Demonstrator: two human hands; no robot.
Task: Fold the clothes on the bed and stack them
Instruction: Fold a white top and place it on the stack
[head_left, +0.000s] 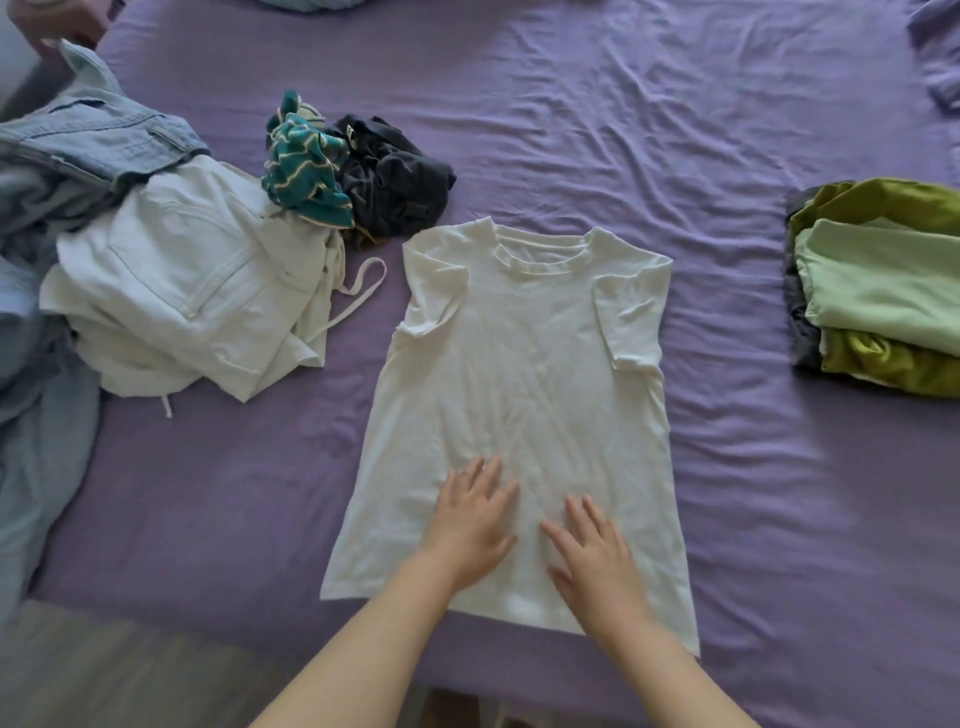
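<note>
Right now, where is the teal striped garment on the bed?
In the head view, the teal striped garment lies crumpled at upper left, touching the dark garment on its right, just beyond the white pile.

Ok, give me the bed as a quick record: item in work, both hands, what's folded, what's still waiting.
item in work: white T-shirt, spread flat on the purple sheet, collar away from the person, both sleeves turned inward
left hand: open, flat on the shirt's lower part
right hand: open, flat on the shirt beside the left
folded: green stack at the right edge
waiting: white garments, denim clothes, teal striped piece, dark piece, all to the left
</note>
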